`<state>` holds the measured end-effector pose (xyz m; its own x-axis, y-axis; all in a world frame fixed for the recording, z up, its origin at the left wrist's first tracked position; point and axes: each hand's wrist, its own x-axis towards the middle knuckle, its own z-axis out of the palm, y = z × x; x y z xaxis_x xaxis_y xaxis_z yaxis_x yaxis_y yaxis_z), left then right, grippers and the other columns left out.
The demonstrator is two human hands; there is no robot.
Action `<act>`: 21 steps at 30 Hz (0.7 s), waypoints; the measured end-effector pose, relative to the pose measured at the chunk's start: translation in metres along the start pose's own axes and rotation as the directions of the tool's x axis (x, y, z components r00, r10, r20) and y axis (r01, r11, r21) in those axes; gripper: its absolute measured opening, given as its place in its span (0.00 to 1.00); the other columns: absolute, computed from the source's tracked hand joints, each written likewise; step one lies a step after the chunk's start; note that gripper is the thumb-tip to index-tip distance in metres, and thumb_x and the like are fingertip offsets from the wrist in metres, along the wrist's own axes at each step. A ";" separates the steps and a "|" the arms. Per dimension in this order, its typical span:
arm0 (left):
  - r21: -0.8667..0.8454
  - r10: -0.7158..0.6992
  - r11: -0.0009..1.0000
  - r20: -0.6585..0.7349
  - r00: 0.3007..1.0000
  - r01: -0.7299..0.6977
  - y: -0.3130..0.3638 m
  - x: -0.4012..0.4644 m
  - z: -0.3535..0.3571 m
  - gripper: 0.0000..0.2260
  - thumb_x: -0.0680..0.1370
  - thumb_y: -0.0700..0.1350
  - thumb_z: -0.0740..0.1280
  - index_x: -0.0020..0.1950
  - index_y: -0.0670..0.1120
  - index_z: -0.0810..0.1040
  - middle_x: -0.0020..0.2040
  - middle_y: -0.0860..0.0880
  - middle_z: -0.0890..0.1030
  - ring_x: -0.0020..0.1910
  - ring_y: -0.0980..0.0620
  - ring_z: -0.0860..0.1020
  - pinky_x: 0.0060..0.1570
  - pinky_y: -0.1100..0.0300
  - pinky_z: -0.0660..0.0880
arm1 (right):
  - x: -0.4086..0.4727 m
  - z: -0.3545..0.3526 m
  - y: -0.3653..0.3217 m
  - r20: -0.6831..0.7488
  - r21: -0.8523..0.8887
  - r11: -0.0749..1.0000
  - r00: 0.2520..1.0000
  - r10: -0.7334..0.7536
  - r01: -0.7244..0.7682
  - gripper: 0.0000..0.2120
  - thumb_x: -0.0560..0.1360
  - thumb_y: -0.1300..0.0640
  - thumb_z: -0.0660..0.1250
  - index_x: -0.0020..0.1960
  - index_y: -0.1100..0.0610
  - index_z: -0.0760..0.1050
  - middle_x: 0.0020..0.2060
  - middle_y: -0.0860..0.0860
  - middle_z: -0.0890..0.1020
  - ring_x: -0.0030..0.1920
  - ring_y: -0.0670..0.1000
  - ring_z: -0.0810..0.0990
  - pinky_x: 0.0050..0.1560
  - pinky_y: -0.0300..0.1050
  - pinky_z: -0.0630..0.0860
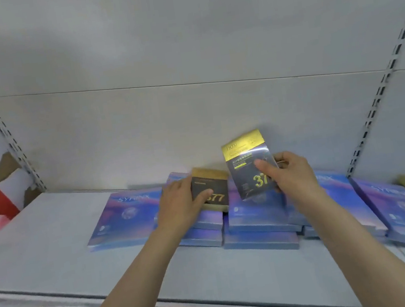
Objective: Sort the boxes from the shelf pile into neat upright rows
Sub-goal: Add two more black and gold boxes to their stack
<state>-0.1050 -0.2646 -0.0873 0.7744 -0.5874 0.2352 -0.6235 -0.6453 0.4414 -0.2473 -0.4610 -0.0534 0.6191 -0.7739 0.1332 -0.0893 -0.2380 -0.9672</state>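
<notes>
While blue "SYHNX" boxes lie flat on the shelf, my right hand pinches a tilted "37"-marked box; my left hand grips a "377" box.

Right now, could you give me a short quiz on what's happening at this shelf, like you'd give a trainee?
1. True or false: the right hand holds a black-and-gold box lifted off the pile.
2. What does the left hand grip? A) a blue box B) a second black-and-gold box C) nothing
3. How do the blue boxes lie on the shelf?

Key: 1. True. 2. B. 3. Flat, in overlapping stacks, not upright.
</notes>
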 end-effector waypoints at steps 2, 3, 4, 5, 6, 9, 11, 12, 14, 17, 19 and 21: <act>0.032 0.014 0.999 -0.008 1.000 -0.014 0.004 -0.002 0.002 0.23 0.76 0.65 0.60 0.63 0.53 0.75 0.54 0.49 0.82 0.56 0.46 0.76 0.52 0.52 0.73 | -0.014 0.000 0.001 0.008 0.010 1.000 1.000 0.019 -0.019 0.19 0.66 0.43 0.78 0.44 0.56 0.80 0.37 0.56 0.85 0.36 0.52 0.80 0.36 0.45 0.72; -0.007 0.022 1.000 -0.027 0.999 -0.022 0.005 -0.004 0.001 0.20 0.75 0.64 0.63 0.60 0.53 0.76 0.52 0.50 0.82 0.54 0.48 0.77 0.49 0.53 0.73 | -0.021 0.000 0.002 0.002 0.024 0.999 1.000 0.026 -0.026 0.16 0.68 0.46 0.78 0.43 0.57 0.80 0.38 0.59 0.85 0.35 0.53 0.79 0.34 0.45 0.72; -0.089 0.018 0.996 -0.038 0.999 -0.021 0.006 -0.006 0.001 0.19 0.74 0.62 0.66 0.60 0.53 0.77 0.51 0.52 0.82 0.52 0.49 0.78 0.47 0.55 0.73 | -0.026 0.000 0.005 -0.019 0.035 0.999 0.999 0.028 -0.027 0.14 0.70 0.47 0.77 0.43 0.58 0.80 0.40 0.61 0.84 0.35 0.53 0.78 0.34 0.45 0.72; -0.188 0.002 0.982 -0.040 0.999 -0.009 0.007 -0.010 0.000 0.19 0.73 0.58 0.70 0.61 0.53 0.76 0.51 0.55 0.82 0.52 0.51 0.79 0.46 0.57 0.73 | -0.032 0.001 0.006 -0.051 0.045 0.998 0.998 0.033 -0.031 0.14 0.70 0.48 0.77 0.44 0.58 0.80 0.40 0.62 0.84 0.35 0.53 0.77 0.34 0.46 0.72; -0.283 -0.019 0.959 -0.029 0.999 0.010 0.008 -0.014 -0.002 0.22 0.72 0.55 0.73 0.63 0.54 0.74 0.52 0.57 0.81 0.53 0.53 0.78 0.47 0.59 0.73 | -0.037 0.001 0.009 -0.086 0.048 0.998 0.995 0.043 -0.039 0.15 0.70 0.48 0.77 0.45 0.59 0.79 0.41 0.62 0.84 0.35 0.53 0.77 0.35 0.47 0.72; -0.496 -0.031 0.868 0.014 0.999 0.034 0.009 -0.026 -0.006 0.34 0.70 0.47 0.77 0.72 0.55 0.66 0.58 0.56 0.78 0.60 0.53 0.76 0.57 0.58 0.74 | -0.052 0.006 0.015 -0.154 0.057 0.997 0.986 0.062 -0.053 0.14 0.70 0.46 0.76 0.45 0.56 0.79 0.40 0.58 0.84 0.37 0.54 0.79 0.37 0.49 0.73; -0.540 -0.073 0.838 0.046 0.996 0.086 0.011 -0.032 -0.009 0.43 0.69 0.46 0.78 0.78 0.54 0.57 0.66 0.52 0.75 0.66 0.49 0.73 0.65 0.51 0.71 | -0.061 0.009 0.017 -0.179 0.033 0.999 0.983 0.043 -0.038 0.16 0.69 0.42 0.75 0.45 0.54 0.79 0.40 0.55 0.85 0.40 0.59 0.82 0.40 0.53 0.76; -0.543 -0.097 0.832 0.061 0.993 0.115 0.011 -0.034 -0.011 0.46 0.69 0.47 0.78 0.79 0.53 0.53 0.67 0.51 0.74 0.67 0.48 0.72 0.66 0.49 0.70 | -0.066 0.009 0.016 -0.183 0.032 0.999 0.982 0.037 -0.032 0.17 0.68 0.41 0.75 0.46 0.53 0.79 0.40 0.54 0.85 0.43 0.59 0.83 0.41 0.52 0.76; -0.552 -0.128 0.823 0.055 0.990 0.137 0.010 -0.038 -0.016 0.44 0.70 0.46 0.77 0.79 0.50 0.54 0.59 0.53 0.78 0.63 0.50 0.75 0.62 0.53 0.71 | -0.076 0.009 0.013 -0.183 0.054 0.998 0.982 0.037 -0.028 0.14 0.71 0.44 0.74 0.50 0.52 0.78 0.41 0.51 0.86 0.45 0.56 0.84 0.41 0.48 0.76; -0.581 -0.135 0.808 -0.021 0.991 0.098 0.009 -0.047 -0.026 0.25 0.73 0.44 0.74 0.68 0.50 0.72 0.51 0.55 0.80 0.53 0.55 0.79 0.56 0.55 0.75 | -0.093 0.005 0.006 -0.182 0.096 0.995 0.982 0.057 -0.040 0.10 0.76 0.50 0.72 0.55 0.50 0.76 0.44 0.50 0.86 0.45 0.50 0.85 0.41 0.44 0.78; -0.647 -0.153 0.759 -0.059 0.986 0.079 0.008 -0.054 -0.029 0.17 0.72 0.44 0.74 0.60 0.51 0.76 0.49 0.57 0.81 0.48 0.61 0.78 0.51 0.60 0.76 | -0.104 -0.002 0.006 -0.201 0.138 0.990 0.978 0.060 -0.032 0.10 0.76 0.52 0.71 0.56 0.50 0.76 0.44 0.51 0.86 0.42 0.50 0.84 0.39 0.45 0.77; -0.744 -0.182 0.665 -0.075 0.980 0.066 0.011 -0.062 -0.030 0.16 0.72 0.43 0.75 0.57 0.53 0.76 0.49 0.56 0.81 0.47 0.62 0.79 0.49 0.63 0.76 | -0.114 -0.010 0.006 -0.233 0.170 0.985 0.971 0.063 -0.023 0.10 0.76 0.53 0.71 0.56 0.51 0.76 0.44 0.51 0.86 0.41 0.51 0.83 0.38 0.46 0.78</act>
<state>-0.1564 -0.2211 -0.0713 0.8806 -0.4219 0.2156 -0.2837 -0.1050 0.9532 -0.3266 -0.3804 -0.0725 0.4137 -0.9026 0.1191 0.0305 -0.1170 -0.9927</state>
